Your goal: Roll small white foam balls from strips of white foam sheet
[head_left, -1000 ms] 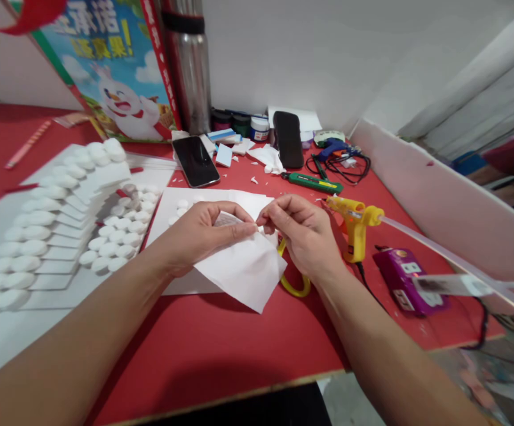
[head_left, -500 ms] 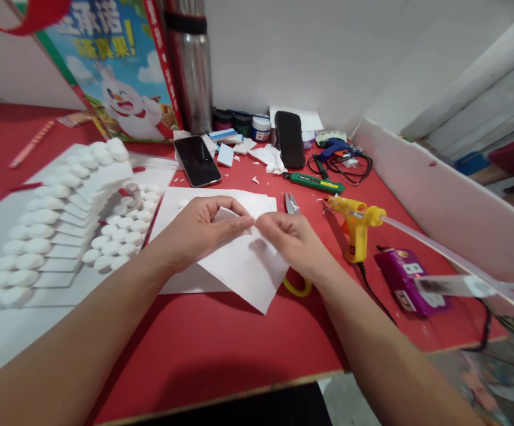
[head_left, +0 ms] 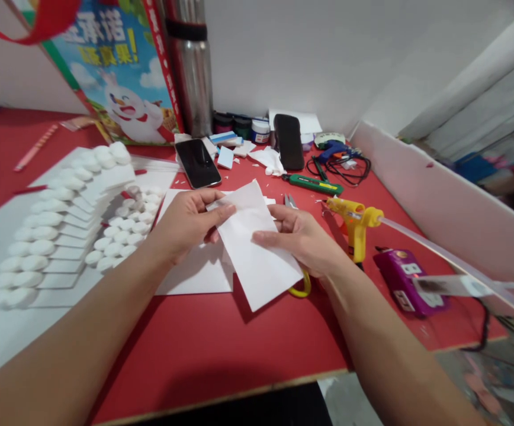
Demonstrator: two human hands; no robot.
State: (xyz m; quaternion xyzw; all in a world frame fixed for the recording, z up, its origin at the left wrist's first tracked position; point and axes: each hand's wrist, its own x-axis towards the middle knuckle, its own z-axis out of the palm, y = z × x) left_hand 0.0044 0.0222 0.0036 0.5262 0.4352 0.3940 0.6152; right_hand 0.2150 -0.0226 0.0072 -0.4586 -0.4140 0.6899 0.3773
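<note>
Between my hands a white sheet of paper [head_left: 261, 260] is held up at a slant above the table. My left hand [head_left: 190, 222] pinches its upper left edge, thumb on the front. On its right edge my right hand [head_left: 299, 236] grips with the thumb in front and the fingers behind. Beneath lies another white sheet [head_left: 190, 275] flat on the red table [head_left: 186, 343]. Scissors with yellow handles [head_left: 301, 287] lie partly hidden under the held paper and my right hand.
White card steps edged with white oval pieces [head_left: 41, 248] stand at left. A yellow glue gun [head_left: 355, 219] and purple power socket [head_left: 410, 281] are at right. Behind lie a phone [head_left: 198, 163], a green cutter [head_left: 312, 184] and paper scraps. A steel flask [head_left: 197, 83] stands at the back.
My hands have moved apart from a fingertip pinch at the paper's top to opposite side edges. The paper has turned and now shows its broad face toward me.
</note>
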